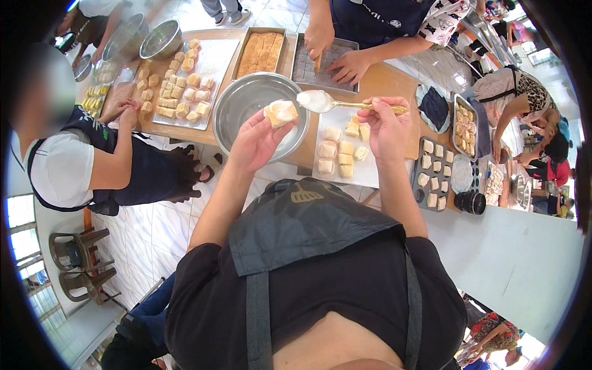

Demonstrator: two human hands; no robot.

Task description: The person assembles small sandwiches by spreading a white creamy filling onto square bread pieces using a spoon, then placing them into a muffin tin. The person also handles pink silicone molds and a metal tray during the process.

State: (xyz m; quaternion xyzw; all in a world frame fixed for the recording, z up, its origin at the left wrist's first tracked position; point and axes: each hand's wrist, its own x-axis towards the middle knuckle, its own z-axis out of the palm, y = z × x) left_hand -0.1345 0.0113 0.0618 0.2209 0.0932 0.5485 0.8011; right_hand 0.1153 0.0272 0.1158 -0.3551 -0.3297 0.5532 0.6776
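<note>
In my left hand [257, 142] is a small piece of yellow sponge cake [280, 114] with white cream on its top. My right hand [387, 122] grips the handle of a gold-coloured spoon [344, 104], whose bowl carries a heap of white cream [314, 100]. The spoon's tip is close to the cake's right side. Beneath the cake and my left hand stands a large stainless steel bowl [226, 111]; white matter shows on its inside. To its right, below my right hand, a white board [323, 175] bears several cake pieces [345, 159], some of them in pink paper liners.
Across the wooden table, a co-worker's hands [349, 67] work a wooden-handled tool in a pan of purple-grey cake [303, 67]. Beside it sits a pan of golden cake [259, 53]. Another person [92, 157] stands at left. A muffin tin [434, 173] and camera lens-shaped cup [469, 202] lie right.
</note>
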